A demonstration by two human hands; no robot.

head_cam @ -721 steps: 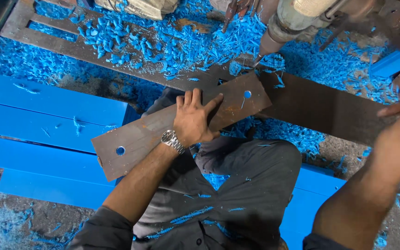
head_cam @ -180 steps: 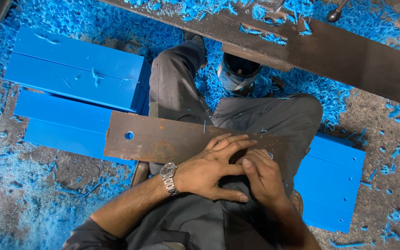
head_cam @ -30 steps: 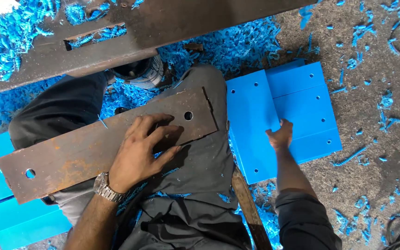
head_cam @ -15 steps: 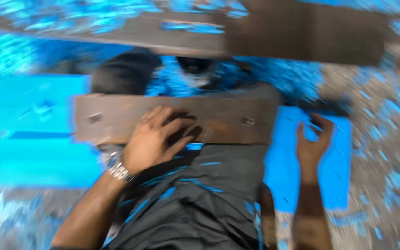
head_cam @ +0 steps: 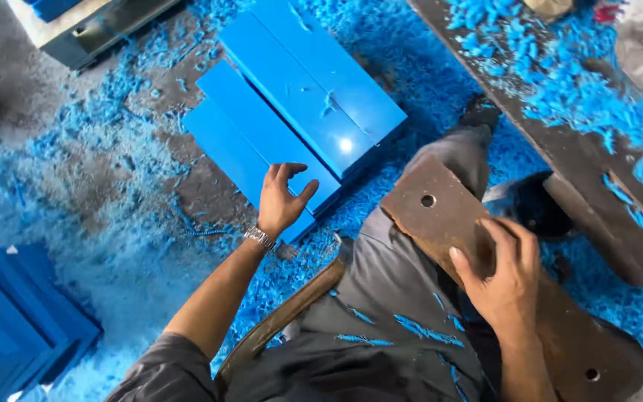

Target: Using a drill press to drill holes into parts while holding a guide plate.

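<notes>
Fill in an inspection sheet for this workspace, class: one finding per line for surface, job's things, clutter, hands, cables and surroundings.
Surface: concrete floor, bare in patches.
Job's things: rusty drilled metal plate lying across the lap; stacked blue slabs on the floor.
Clutter: blue shavings spread widely.
Hands: left hand open, over the lowest blue slab's edge; right hand pressed flat on the plate.
Cables: nothing seen.
Surroundings: long metal beam carrying shavings; more blue slabs at lower left.

Workshop: blue plastic shavings [head_cam: 113,141] over concrete floor, stacked blue slabs [head_cam: 299,97], drilled steel plate [head_cam: 440,216]
</notes>
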